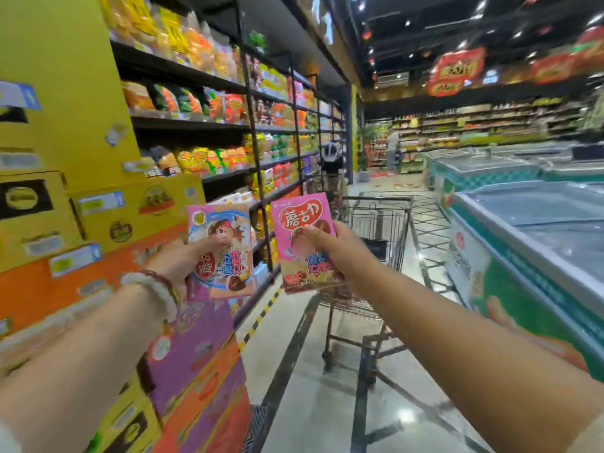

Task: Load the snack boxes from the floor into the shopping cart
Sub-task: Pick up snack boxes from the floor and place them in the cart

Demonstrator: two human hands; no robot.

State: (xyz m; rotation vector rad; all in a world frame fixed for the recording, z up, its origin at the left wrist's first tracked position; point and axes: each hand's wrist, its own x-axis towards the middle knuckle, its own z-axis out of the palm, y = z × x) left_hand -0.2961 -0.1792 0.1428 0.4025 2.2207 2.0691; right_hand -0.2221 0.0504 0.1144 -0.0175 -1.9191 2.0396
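left hand [183, 263] gripping glossy flat pink-and-blue snack box [222, 250]; right hand [330, 246] gripping pink cardboard snack box [305, 240]. both raised, upright, in front of wire-mesh shopping cart [376, 223] on polished tiled floor [310, 403].

1. The pink snack box [304, 243] pinched in the right hand [330, 246] bears large white characters "蘑古力" on a red heart-like patch, just above the thumb.
2. The lighter pink snack box [220, 251] gripped by the left hand [183, 259] carries blue and red characters below the fingers, too blurred to read.
3. Red hanging signs [456, 71], high above both hands, show yellow characters that cannot be made out.
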